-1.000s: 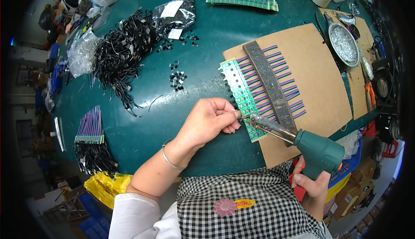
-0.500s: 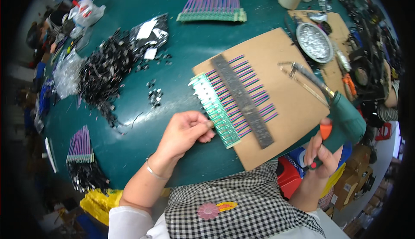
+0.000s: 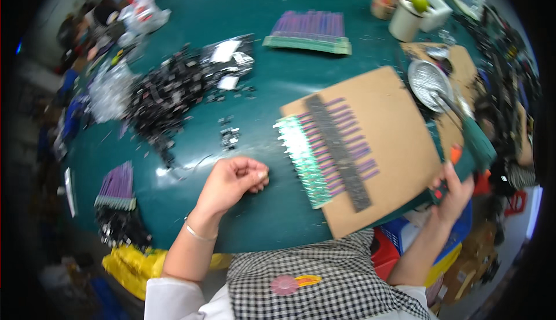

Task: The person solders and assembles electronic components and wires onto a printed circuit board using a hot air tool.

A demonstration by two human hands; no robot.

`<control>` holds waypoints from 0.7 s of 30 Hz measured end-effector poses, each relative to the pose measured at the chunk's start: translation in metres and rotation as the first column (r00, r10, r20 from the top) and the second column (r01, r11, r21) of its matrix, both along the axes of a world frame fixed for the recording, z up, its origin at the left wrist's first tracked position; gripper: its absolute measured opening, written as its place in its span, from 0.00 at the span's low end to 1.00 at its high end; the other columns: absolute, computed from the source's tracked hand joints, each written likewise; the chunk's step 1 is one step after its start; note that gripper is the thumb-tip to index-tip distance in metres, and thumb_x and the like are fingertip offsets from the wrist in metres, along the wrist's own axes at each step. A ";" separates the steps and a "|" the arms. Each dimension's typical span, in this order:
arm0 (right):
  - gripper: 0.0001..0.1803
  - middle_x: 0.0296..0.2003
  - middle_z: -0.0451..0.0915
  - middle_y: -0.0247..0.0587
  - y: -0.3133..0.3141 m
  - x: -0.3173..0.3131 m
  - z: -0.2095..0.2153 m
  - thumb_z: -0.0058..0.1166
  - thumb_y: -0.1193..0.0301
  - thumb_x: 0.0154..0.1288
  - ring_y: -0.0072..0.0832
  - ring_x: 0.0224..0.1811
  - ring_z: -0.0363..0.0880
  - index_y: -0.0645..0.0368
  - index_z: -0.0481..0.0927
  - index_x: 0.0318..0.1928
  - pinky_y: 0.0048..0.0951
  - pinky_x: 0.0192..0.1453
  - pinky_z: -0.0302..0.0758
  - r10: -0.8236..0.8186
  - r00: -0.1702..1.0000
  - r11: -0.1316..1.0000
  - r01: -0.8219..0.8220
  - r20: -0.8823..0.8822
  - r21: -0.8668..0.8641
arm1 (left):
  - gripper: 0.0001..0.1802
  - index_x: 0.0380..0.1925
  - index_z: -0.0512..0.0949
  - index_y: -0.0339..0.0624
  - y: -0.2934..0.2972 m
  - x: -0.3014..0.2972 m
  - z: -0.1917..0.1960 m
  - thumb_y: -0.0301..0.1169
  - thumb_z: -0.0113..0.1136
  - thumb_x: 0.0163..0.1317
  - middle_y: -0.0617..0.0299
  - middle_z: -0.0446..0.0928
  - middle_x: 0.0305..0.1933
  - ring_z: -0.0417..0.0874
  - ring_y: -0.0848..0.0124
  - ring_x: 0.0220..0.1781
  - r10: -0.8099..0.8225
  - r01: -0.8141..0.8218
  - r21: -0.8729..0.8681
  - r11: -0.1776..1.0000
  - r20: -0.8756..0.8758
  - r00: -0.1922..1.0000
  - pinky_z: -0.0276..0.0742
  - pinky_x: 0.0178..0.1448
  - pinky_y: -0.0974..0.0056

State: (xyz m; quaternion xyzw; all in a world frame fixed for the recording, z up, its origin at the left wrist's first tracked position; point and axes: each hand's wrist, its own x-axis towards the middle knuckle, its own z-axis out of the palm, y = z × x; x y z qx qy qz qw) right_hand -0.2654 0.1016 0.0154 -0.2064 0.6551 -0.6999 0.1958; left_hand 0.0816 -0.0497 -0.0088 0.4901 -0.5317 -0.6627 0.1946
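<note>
Soldering gun (image 3: 479, 146) sat clasped in your right hand (image 3: 454, 197), its tip at the metal bowl (image 3: 410, 82); blur hid whether it touched the contents. Your left hand (image 3: 231, 184) hovered over the green table (image 3: 260, 227), thumb and fingertips together, though whether they pinched anything small could not be told. The circuit board (image 3: 302, 161) lay along the left edge of the cardboard (image 3: 399, 123), beside your left hand, a dark bar (image 3: 339, 155) across its coloured wires (image 3: 360, 149).
</note>
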 end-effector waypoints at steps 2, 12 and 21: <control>0.23 0.16 0.68 0.32 0.011 0.008 -0.002 0.52 0.76 0.57 0.18 0.13 0.66 0.69 0.67 0.53 0.17 0.17 0.63 0.070 0.997 0.994 -0.072 -0.020 -0.077 | 0.07 0.34 0.79 0.34 -0.009 0.023 -0.005 0.24 0.59 0.57 0.61 0.80 0.28 0.78 0.77 0.28 0.122 -0.077 -0.259 0.963 0.165 0.979 0.74 0.34 0.73; 0.32 0.17 0.69 0.41 0.006 0.057 0.004 0.58 0.72 0.52 0.20 0.10 0.64 0.74 0.59 0.53 0.17 0.13 0.65 0.331 0.943 0.932 -0.332 -0.032 -0.146 | 0.08 0.29 0.81 0.37 -0.031 0.044 -0.012 0.24 0.67 0.46 0.62 0.78 0.25 0.73 0.77 0.24 0.393 0.003 -0.674 0.738 0.434 0.811 0.70 0.31 0.71; 0.33 0.15 0.66 0.36 0.014 0.069 0.005 0.59 0.70 0.50 0.20 0.09 0.65 0.73 0.59 0.54 0.18 0.11 0.65 0.390 0.920 0.915 -0.382 0.042 -0.127 | 0.09 0.24 0.79 0.41 -0.039 0.043 -0.020 0.27 0.69 0.42 0.59 0.74 0.26 0.76 0.63 0.30 0.298 0.178 -0.735 0.655 0.467 0.833 0.71 0.34 0.63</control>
